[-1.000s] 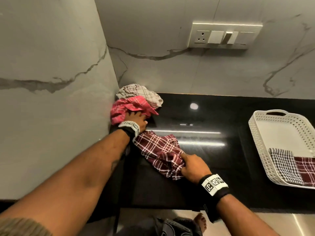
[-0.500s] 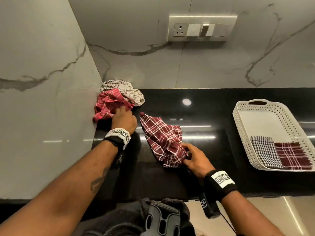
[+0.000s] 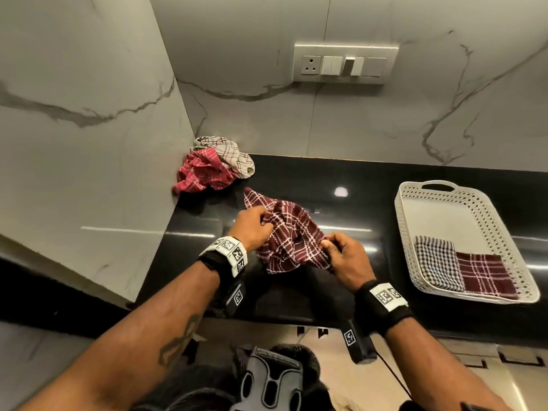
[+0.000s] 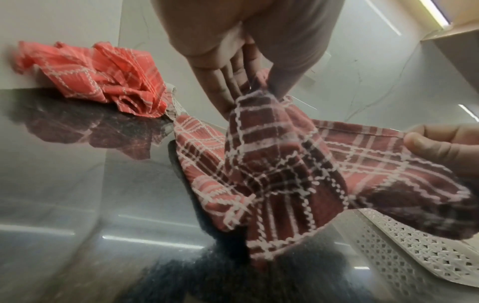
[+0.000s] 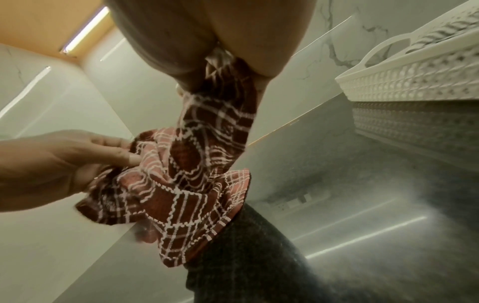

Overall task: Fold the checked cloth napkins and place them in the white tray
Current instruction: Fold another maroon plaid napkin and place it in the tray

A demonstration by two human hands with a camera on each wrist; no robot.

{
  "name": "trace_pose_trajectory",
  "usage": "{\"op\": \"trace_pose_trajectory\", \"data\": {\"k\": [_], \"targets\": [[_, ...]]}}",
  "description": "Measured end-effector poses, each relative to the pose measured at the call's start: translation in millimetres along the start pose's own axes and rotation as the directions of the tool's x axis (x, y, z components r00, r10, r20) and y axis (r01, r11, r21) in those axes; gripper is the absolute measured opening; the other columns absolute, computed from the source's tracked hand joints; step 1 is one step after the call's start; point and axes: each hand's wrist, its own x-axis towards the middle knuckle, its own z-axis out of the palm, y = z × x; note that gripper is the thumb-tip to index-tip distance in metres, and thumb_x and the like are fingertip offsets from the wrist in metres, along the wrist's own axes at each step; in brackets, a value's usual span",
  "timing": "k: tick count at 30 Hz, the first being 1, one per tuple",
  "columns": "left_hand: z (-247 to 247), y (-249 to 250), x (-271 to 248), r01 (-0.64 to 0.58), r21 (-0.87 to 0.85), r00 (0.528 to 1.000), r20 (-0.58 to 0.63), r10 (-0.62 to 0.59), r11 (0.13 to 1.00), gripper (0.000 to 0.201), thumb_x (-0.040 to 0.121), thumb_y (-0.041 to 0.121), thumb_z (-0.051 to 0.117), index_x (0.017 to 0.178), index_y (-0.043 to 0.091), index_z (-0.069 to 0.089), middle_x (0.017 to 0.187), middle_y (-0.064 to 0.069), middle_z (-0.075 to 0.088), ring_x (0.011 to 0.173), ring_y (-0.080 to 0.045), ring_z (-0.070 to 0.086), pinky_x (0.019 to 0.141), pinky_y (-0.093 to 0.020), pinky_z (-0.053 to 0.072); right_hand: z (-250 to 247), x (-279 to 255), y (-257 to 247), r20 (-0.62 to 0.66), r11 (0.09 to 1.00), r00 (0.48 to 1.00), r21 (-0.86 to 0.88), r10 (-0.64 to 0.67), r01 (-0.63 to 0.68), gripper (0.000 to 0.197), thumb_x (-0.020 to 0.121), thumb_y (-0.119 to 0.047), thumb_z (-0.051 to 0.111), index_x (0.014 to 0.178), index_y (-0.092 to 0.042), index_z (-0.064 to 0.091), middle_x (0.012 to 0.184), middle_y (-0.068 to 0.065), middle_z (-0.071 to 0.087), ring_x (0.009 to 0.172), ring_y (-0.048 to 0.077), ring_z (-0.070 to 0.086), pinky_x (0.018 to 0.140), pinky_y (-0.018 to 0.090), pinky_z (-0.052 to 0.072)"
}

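A crumpled maroon checked napkin hangs between both hands above the black counter. My left hand pinches its left part. My right hand pinches its right edge. A red checked napkin and a beige checked napkin lie bunched in the back left corner. The white perforated tray stands at the right and holds two folded napkins, a black-and-white one and a maroon one.
Marble walls close the counter at the left and the back. A socket and switch panel sits on the back wall. The counter's front edge runs just below my wrists.
My left hand left the red napkin in the corner and took hold of the maroon napkin. Both hands lifted that napkin off the counter and drew it nearer.
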Motion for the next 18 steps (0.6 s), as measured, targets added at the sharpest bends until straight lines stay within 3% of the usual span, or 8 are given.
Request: {"op": "trace_pose_trajectory", "data": {"k": [4,7,9,11,13,14,15,18], "targets": [[-9.5,4.2,-19.6,-0.024,-0.009,0.992,-0.123,0.023,1.000,0.006,0.083,0.021,0.069,0.085,0.024,0.064,0.076,0.007,0.066,0.067,-0.011,0.062,0.065,-0.025,0.046,-26.8,-17.0,8.4,-0.087,0.996,0.996,-0.086,0.027,-0.034,0.020,0.101,-0.015,0.053,0.082,-0.011,0.059,0.074,0.004,0.063,0.062,0.006,0.051,0.054,0.014,0.038],[-12.1,8.2,-33.3,-0.056,-0.045,0.984,-0.170,0.048,0.997,0.017,0.084,0.023,0.060,0.070,0.016,0.066,0.063,0.005,0.065,0.058,-0.012,0.059,0.058,-0.027,0.044,-43.7,-24.2,12.4,-0.121,0.988,0.993,-0.151,0.014,-0.033,0.022,0.101,-0.015,0.053,0.080,-0.008,0.056,0.073,0.007,0.061,0.066,0.018,0.052,0.054,0.018,0.035],[-9.6,11.3,-40.6,-0.070,-0.077,0.992,-0.115,0.061,0.995,0.033,0.087,0.030,0.056,0.063,0.008,0.058,0.054,0.001,0.058,0.051,-0.014,0.050,0.054,-0.033,0.040,-50.4,-23.1,11.4,-0.146,0.976,0.989,-0.215,0.009,-0.041,0.015,0.098,-0.016,0.056,0.086,-0.009,0.060,0.080,0.005,0.064,0.075,0.022,0.059,0.060,0.020,0.036],[-5.2,18.0,-50.2,-0.106,-0.104,0.994,0.007,0.107,0.989,0.046,0.089,0.042,0.054,0.063,0.005,0.054,0.054,-0.002,0.052,0.051,-0.012,0.045,0.055,-0.041,0.041,-55.4,-18.2,6.6,-0.214,0.914,0.977,-0.391,0.022,-0.106,0.017,0.094,-0.016,0.058,0.109,-0.011,0.061,0.102,0.004,0.062,0.097,0.025,0.060,0.079,0.028,0.043],[0.8,27.6,-58.6,-0.127,-0.138,0.984,0.111,0.143,0.982,0.040,0.092,0.041,0.059,0.072,0.007,0.066,0.060,-0.005,0.062,0.054,-0.011,0.054,0.057,-0.041,0.049,-57.5,-14.2,-5.2,-0.256,0.791,0.967,-0.592,-0.002,-0.155,0.036,0.089,-0.020,0.058,0.124,-0.014,0.055,0.118,0.008,0.056,0.109,0.029,0.053,0.090,0.043,0.043],[4.2,34.2,-64.0,-0.111,-0.200,0.980,0.139,0.140,0.973,0.027,0.093,0.031,0.064,0.081,0.008,0.071,0.065,-0.004,0.068,0.057,-0.009,0.060,0.054,-0.037,0.053,-56.2,-14.1,-14.3,-0.254,0.777,0.967,-0.615,-0.033,-0.135,0.032,0.090,-0.022,0.058,0.121,-0.015,0.057,0.115,0.008,0.058,0.106,0.029,0.055,0.088,0.043,0.043],[7.7,40.6,-69.8,-0.077,-0.298,0.978,0.165,0.131,0.951,0.011,0.094,0.020,0.066,0.094,0.010,0.071,0.070,-0.003,0.070,0.059,-0.009,0.064,0.052,-0.029,0.053,-52.9,-16.2,-25.3,-0.204,0.816,0.977,-0.574,-0.061,-0.069,0.021,0.092,-0.024,0.058,0.112,-0.016,0.061,0.106,0.006,0.062,0.098,0.026,0.059,0.082,0.038,0.044],[18.2,53.7,-82.4,0.024,-0.528,0.971,0.215,0.106,0.849,0.029,0.094,0.005,0.063,0.119,0.012,0.051,0.073,-0.009,0.067,0.062,-0.017,0.066,0.053,-0.026,0.054,-28.3,-36.0,-45.7,0.175,0.951,0.984,-0.294,-0.044,0.095,0.021,0.096,-0.041,0.060,0.094,-0.021,0.066,0.083,-0.005,0.067,0.074,0.012,0.063,0.065,0.029,0.047]]}}
